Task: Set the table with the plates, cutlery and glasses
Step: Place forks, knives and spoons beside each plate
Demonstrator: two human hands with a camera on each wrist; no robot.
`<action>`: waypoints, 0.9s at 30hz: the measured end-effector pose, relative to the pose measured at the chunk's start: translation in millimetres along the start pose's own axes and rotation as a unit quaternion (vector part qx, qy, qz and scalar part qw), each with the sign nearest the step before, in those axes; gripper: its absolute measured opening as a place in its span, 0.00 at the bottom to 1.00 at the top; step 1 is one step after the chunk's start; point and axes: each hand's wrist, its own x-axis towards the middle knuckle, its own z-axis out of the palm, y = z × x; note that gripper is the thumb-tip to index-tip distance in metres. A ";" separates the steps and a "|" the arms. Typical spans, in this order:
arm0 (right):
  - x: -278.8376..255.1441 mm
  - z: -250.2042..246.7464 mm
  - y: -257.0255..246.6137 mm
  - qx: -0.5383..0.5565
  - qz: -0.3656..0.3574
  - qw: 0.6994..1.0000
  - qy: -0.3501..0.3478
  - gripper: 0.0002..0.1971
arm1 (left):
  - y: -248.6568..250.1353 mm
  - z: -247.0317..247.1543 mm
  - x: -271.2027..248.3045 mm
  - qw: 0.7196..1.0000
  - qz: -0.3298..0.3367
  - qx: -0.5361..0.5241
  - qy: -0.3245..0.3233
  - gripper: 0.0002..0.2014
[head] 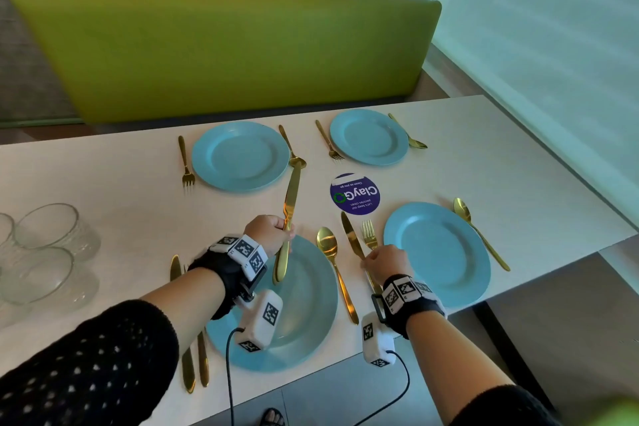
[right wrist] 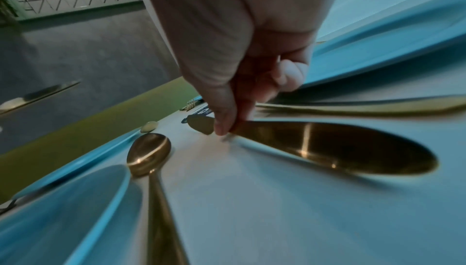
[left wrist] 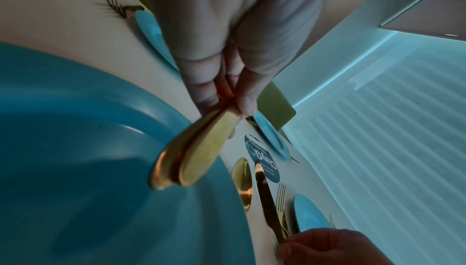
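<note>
My left hand (head: 285,230) grips gold knives (head: 290,197) upright over the near left blue plate (head: 311,332), blades pointing away. Two handles (left wrist: 191,161) show side by side in the left wrist view. My right hand (head: 366,261) pinches another gold knife (head: 350,233) at its middle, low on the white table (head: 121,218) between a spoon (head: 333,266) and a fork (head: 369,233). The right wrist view shows thumb and fingertips (right wrist: 224,125) on that knife (right wrist: 340,149). Blue plates sit at near right (head: 437,252), far left (head: 240,156) and far right (head: 368,137).
Several clear glasses (head: 48,252) stand at the table's left edge. Each far plate has a gold fork and spoon beside it. A spoon (head: 479,232) lies right of the near right plate. A knife and fork (head: 193,367) lie left of the near plate. A round sticker (head: 355,194) marks the middle.
</note>
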 end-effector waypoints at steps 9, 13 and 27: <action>3.1 0.2 3.1 0.011 0.009 1.000 0.024 0.09 | 13.0 12.3 0.3 1.000 0.008 0.007 0.005 0.11; 4.0 -1.6 5.0 0.012 0.011 1.000 0.024 0.10 | 15.1 15.4 0.0 1.000 0.009 0.011 0.004 0.10; 4.1 -4.7 10.4 0.011 0.014 0.999 0.031 0.09 | 16.5 17.9 -1.1 1.000 0.006 0.011 -0.010 0.03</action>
